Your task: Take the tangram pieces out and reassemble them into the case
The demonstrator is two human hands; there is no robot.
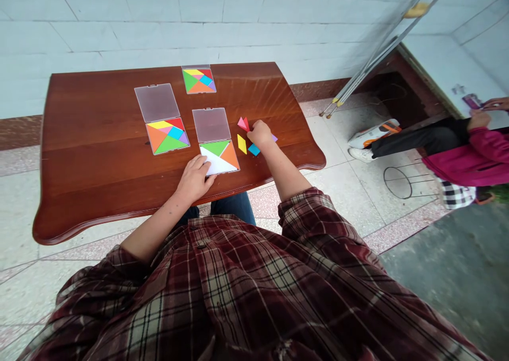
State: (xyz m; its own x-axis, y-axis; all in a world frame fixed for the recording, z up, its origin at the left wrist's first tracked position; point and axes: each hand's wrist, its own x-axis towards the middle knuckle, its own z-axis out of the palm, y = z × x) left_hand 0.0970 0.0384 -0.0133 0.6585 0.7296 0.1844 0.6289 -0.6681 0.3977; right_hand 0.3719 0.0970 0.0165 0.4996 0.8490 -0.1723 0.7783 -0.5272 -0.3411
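Table [91,159]: near edge runs close below the near case [214,166]; bare wood lies wide to the left, less to the right. Left hand [194,176]: thumb and fingers apart, touching that case's near left corner. Blue piece [253,149] and yellow piece [242,144] lie right of the case. Right hand [261,134]: fingers bunched at the red piece [246,122]; cannot tell if clamped on it. Filled left case [157,104] and far case [195,66] lie beyond.

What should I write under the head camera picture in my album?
Left hand on a partly filled puzzle tray, right hand at the loose colourful pieces.
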